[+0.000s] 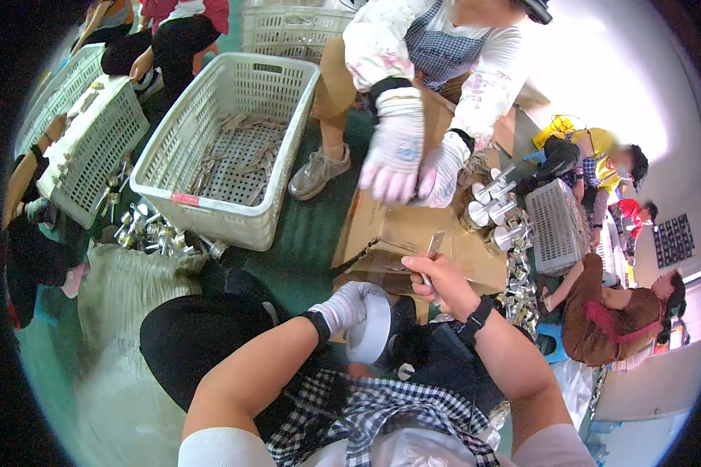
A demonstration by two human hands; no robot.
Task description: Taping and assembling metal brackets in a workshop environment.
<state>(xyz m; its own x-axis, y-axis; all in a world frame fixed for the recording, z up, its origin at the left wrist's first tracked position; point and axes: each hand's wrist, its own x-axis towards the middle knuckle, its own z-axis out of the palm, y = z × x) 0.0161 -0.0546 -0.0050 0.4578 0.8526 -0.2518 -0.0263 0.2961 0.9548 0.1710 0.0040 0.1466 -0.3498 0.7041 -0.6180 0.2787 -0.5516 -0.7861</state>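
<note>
My left hand (343, 307), in a striped knit glove, is closed around a pale, round, ring-like piece (371, 327) above my lap; whether it is a cup or a roll I cannot tell. Bare, my right hand (446, 282) pinches a narrow flat metal strip (436, 244) that points up and away from me. The two hands are apart, at the near edge of a brown cardboard box (366, 226). A dark braided cord (358, 255) lies on that cardboard. Across from me, a co-worker's gloved hands (417, 159) hover over its far side.
Shiny round metal parts with handles (494, 202) crowd the cardboard's right side. A white plastic crate (276, 210) with flat strips inside stands left of it. More metal parts (156, 233) lie by a pale sack (136, 303). Other people sit around crates (557, 226).
</note>
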